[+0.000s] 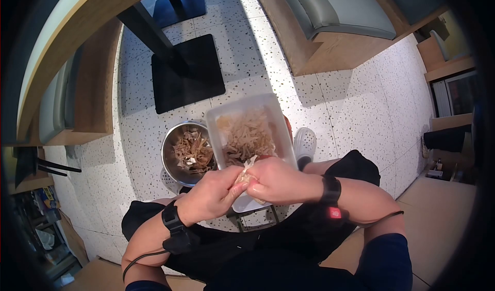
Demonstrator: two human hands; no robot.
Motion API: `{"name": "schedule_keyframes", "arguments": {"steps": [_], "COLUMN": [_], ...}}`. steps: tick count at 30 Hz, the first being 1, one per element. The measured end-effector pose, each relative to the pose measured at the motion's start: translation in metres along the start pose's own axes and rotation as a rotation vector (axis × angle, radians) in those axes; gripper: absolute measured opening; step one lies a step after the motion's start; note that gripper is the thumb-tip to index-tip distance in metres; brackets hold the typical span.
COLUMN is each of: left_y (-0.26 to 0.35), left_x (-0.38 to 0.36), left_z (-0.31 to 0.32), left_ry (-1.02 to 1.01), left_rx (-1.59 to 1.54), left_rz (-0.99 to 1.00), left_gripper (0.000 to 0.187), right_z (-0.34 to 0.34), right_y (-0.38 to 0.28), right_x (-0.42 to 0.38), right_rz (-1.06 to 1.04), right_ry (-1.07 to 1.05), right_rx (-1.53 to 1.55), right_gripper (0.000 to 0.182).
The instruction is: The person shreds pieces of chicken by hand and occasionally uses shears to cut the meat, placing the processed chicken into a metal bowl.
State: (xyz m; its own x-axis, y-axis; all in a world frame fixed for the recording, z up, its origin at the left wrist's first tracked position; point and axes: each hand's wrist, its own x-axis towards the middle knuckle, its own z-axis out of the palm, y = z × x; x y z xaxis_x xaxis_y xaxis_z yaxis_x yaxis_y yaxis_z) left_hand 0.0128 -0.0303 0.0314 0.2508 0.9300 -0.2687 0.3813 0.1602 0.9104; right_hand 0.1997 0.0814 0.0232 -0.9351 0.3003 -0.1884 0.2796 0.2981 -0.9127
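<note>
My left hand (215, 192) and my right hand (271, 180) meet above the near end of a translucent plastic tub (285, 131). Both are closed, fingers curled, on a pale piece of chicken (245, 177) that shows between them. Much of that piece is hidden by my fingers. Inside the tub lies a heap of shredded chicken (250, 132) in pale and brownish strips. Left of the tub, a round steel bowl (166, 159) holds brown scraps (191, 149) that look like bones and skin.
A black table base (188, 77) stands on the speckled tile floor beyond the tub. Bench seats (330, 48) flank the floor on both sides. A light-coloured clog (305, 142) is right of the tub. Straps with devices (331, 190) sit on both wrists, with cables along the forearms.
</note>
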Motion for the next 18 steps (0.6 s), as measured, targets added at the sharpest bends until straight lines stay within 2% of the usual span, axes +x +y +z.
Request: {"name": "schedule_keyframes", "arguments": {"steps": [1,3,5,7,9,15,18], "left_y": [0.002,0.005,0.004,-0.001,-0.001,-0.013,-0.015], "left_x": [-0.001,-0.003,-0.003,0.002,0.004,0.007,0.011], "left_z": [-0.001,0.000,-0.001,0.000,-0.003,-0.005,-0.004], "left_ry": [0.006,0.033,0.066,0.175,0.169,0.224,0.269], "left_rx": [-0.056,-0.137,-0.216,0.023,0.026,0.081,0.173], "left_rz": [-0.042,-0.071,-0.100,0.065,0.054,0.033,0.019], "left_gripper": [0.023,0.026,0.029,0.031,0.031,0.027,0.025], "right_z": [-0.001,-0.004,0.000,0.004,0.007,-0.013,-0.011], "right_y": [0.000,0.001,0.010,0.024,0.035,0.026,0.023], "right_x": [0.001,0.001,0.000,0.001,0.003,0.012,0.016], "right_rz": [0.000,0.016,-0.002,-0.020,-0.108,-0.058,-0.115], "right_ry": [0.000,-0.045,-0.011,0.020,0.041,0.000,0.050], "right_rx": [0.000,0.207,0.216,0.222,0.118,0.008,-0.086], "right_gripper": [0.028,0.030,0.030,0.031,0.031,0.026,0.022]}}
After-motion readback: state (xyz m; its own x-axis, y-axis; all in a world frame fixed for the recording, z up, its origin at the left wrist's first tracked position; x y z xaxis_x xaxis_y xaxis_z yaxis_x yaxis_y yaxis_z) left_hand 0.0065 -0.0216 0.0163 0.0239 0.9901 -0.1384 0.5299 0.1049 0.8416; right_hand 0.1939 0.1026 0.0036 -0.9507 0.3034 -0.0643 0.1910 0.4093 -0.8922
